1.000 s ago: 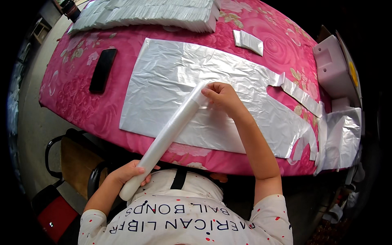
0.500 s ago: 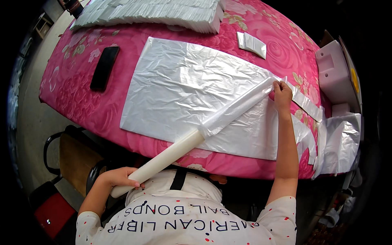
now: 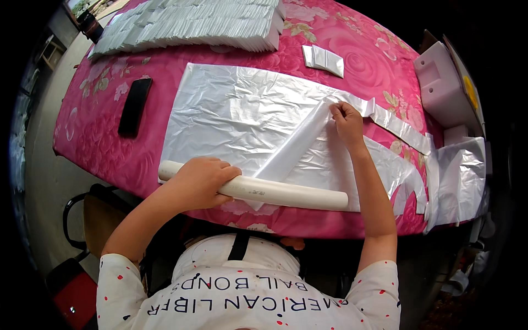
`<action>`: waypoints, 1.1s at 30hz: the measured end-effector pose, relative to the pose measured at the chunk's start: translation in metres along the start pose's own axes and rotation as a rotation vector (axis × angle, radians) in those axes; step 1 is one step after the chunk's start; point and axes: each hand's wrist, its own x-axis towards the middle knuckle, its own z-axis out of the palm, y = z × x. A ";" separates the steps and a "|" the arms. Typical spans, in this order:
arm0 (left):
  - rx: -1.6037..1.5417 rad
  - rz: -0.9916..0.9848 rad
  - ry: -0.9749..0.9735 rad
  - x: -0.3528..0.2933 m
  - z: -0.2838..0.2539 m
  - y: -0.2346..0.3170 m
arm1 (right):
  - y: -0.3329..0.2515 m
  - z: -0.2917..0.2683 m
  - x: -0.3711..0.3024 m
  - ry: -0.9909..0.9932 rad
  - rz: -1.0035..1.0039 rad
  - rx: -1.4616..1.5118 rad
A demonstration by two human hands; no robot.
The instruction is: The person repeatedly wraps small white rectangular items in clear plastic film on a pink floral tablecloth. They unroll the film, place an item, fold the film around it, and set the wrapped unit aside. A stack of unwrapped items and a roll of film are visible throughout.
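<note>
My left hand (image 3: 202, 181) is wrapped around a white plastic pipe (image 3: 291, 196), which lies crosswise over the near edge of a flat stack of thin, shiny plastic bags (image 3: 220, 118). Near the far right part of that stack, my right hand (image 3: 347, 124) pinches the tip of a lifted plastic fold (image 3: 297, 137). From my fingers the fold slants down to the left and passes under the pipe. Bag handles spread out at the stack's right end.
A pink flowered cloth (image 3: 104, 154) covers the table. On it are a black phone (image 3: 135, 107), a large pile of folded bags (image 3: 187, 27) and a small folded packet (image 3: 323, 60). Bags hang over the right edge (image 3: 456, 176), beside a white foam box (image 3: 443, 77).
My left hand has brought the pipe up from beside my body onto the bags, turning it crosswise. My right hand has moved left with the pinched plastic.
</note>
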 end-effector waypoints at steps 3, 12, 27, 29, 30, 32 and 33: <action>0.110 0.205 0.312 0.034 0.014 -0.001 | -0.012 0.020 0.003 -0.108 0.029 0.046; 0.067 0.530 0.011 0.020 0.071 -0.003 | -0.010 0.021 0.020 -0.330 0.172 0.202; 0.273 0.335 0.036 -0.005 0.120 0.036 | -0.084 0.023 -0.137 -0.456 -0.385 -0.395; 0.308 0.331 0.045 -0.007 0.121 0.038 | -0.083 0.016 -0.139 -0.412 -0.372 -0.488; 0.283 0.322 0.034 -0.007 0.121 0.039 | -0.077 0.008 -0.135 -0.359 -0.352 -0.501; 0.239 0.309 0.015 -0.005 0.117 0.040 | -0.059 -0.012 -0.123 -0.243 -0.315 -0.531; 0.221 0.321 0.012 -0.005 0.116 0.040 | -0.048 -0.025 -0.116 -0.174 -0.273 -0.567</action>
